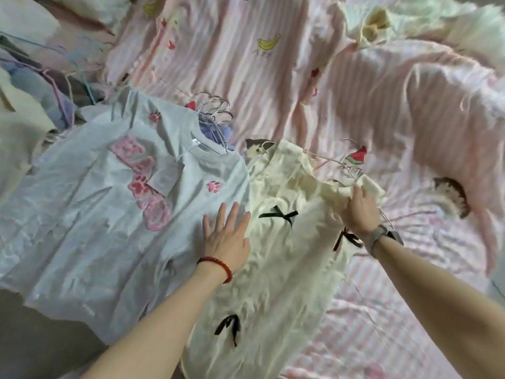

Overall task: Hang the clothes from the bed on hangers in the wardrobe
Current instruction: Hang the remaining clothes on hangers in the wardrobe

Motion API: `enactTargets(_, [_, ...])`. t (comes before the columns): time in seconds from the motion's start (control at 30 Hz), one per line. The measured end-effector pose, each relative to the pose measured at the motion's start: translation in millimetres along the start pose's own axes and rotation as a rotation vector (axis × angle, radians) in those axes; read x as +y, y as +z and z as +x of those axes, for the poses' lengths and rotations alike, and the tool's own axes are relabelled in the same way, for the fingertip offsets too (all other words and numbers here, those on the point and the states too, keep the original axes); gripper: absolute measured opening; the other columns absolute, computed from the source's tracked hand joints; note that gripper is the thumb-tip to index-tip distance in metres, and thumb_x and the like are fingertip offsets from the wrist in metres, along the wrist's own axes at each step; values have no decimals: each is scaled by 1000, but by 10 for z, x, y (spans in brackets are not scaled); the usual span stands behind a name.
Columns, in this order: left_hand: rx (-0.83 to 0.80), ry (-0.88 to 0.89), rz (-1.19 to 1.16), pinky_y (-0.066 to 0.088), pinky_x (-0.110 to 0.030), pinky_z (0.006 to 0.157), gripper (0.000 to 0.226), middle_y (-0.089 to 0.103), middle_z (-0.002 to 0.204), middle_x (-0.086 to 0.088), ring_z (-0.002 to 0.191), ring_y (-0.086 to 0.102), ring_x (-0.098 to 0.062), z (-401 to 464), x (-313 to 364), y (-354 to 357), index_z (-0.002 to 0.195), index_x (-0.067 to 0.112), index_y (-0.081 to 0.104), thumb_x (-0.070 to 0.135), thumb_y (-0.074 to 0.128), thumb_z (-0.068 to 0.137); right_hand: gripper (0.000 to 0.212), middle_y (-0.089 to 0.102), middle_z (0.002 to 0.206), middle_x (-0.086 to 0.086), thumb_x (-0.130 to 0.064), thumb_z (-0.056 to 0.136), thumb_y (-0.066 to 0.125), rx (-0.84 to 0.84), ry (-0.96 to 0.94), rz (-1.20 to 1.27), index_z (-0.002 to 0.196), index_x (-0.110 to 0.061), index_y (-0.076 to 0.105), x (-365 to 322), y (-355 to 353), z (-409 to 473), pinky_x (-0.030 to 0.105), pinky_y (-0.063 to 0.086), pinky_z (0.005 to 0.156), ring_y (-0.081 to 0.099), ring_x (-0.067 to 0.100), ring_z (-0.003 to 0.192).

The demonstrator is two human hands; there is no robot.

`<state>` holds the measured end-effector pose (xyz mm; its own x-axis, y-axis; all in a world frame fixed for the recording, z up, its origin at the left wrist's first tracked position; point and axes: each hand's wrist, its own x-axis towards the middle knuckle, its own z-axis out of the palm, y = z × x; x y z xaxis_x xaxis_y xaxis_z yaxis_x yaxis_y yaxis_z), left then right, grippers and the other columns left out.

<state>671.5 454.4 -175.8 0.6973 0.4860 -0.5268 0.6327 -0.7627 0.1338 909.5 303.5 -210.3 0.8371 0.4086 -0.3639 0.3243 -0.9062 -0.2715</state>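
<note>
fitting a hanger into the cream top on the bed

right hand (359, 206) pinches the cream top (276, 258) at its shoulder over a wire hanger (332, 162); left hand (226, 236) lies flat, fingers spread, at its left edge. next it likely needs lifting toward the wardrobe.

Bare forearms, red bead bracelet (217, 266) left, grey watch (382, 237) right

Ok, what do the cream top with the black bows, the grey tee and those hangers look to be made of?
Cream top: soft matte fabric, probably a knit; it creases softly, and its bows look like satin ribbon.
Grey tee: thin matte cotton-like jersey with fine wrinkles; its pink motif looks raised and fuzzy, though blurred.
Hangers: thin wire, pale, apparently coated, with a slight sheen.
</note>
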Motion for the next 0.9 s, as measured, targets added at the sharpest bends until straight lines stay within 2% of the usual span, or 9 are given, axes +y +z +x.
enactTargets(0.1, [-87, 9, 98, -5, -57, 110, 59, -12, 155, 3, 141, -15, -24, 289, 81, 129, 146, 33, 0, 39, 29, 95, 46, 37, 135, 22, -21, 88, 35, 17, 55, -80, 129, 1, 33, 213, 35, 441, 49, 30, 102, 35, 37, 126])
enactTargets(0.23, [-161, -25, 163, -5, -60, 109, 58, -12, 155, 4, 140, -16, -26, 434, 112, 251, 145, 36, 1, 45, 29, 95, 40, 45, 128, 24, -22, 88, 37, -151, 154, -21, 123, -3, 36, 336, 38, 730, 46, 34, 97, 41, 40, 119])
enactTargets(0.33, [-187, -44, 178, -4, -60, 108, 57, -11, 155, 3, 140, -15, -27, 459, 144, 250, 145, 35, 4, 44, 29, 95, 44, 46, 130, 22, -25, 90, 35, -124, 166, 1, 130, -7, 37, 289, 57, 754, 45, 33, 99, 41, 38, 121])
enactTargets(0.43, [-203, -54, 184, -3, -59, 109, 55, -9, 155, 4, 140, -14, -26, 457, 167, 225, 145, 35, 8, 42, 29, 95, 39, 57, 115, 23, -32, 89, 34, -60, 203, 200, 108, -4, 53, 196, 87, 661, 41, 41, 86, 52, 39, 106])
enactTargets(0.53, [-207, -72, 128, 4, -54, 110, 48, 1, 155, 4, 141, -7, -24, 469, 172, 125, 143, 35, 21, 38, 30, 96, 34, 60, 109, 21, -32, 92, 40, 111, 160, 371, 105, -4, 53, 109, 9, 436, 37, 39, 77, 54, 37, 101])
enactTargets(0.63, [-60, -61, -79, 15, -45, 112, 46, 11, 154, -4, 141, 6, -24, 506, 213, -133, 140, 26, 31, 29, 37, 95, 31, 62, 105, 18, -33, 94, 46, 273, 55, 379, 106, -6, 55, 47, -187, 137, 36, 36, 73, 55, 35, 98])
enactTargets(0.73, [263, 25, -241, 17, -42, 113, 53, 12, 154, -10, 140, 11, -28, 532, 294, -566, 143, 16, 26, 20, 43, 94, 29, 64, 92, 16, -34, 92, 50, 430, -70, 377, 97, -6, 58, 29, -430, -53, 35, 36, 67, 58, 34, 87])
enactTargets(0.8, [440, 100, -218, 13, -44, 114, 57, 8, 155, -10, 142, 6, -28, 516, 377, -901, 145, 16, 21, 18, 44, 94, 35, 63, 76, 14, -39, 88, 49, 538, -207, 375, 84, -6, 59, -33, -641, -162, 32, 37, 59, 59, 33, 71])
enactTargets(0.9, [441, 123, -100, -2, -47, 113, 56, -1, 156, 0, 142, -9, -19, 430, 507, -1359, 147, 24, 9, 30, 33, 98, 39, 58, 60, 8, -41, 84, 44, 639, -410, 294, 69, -8, 57, -213, -930, -335, 26, 34, 50, 56, 27, 54])
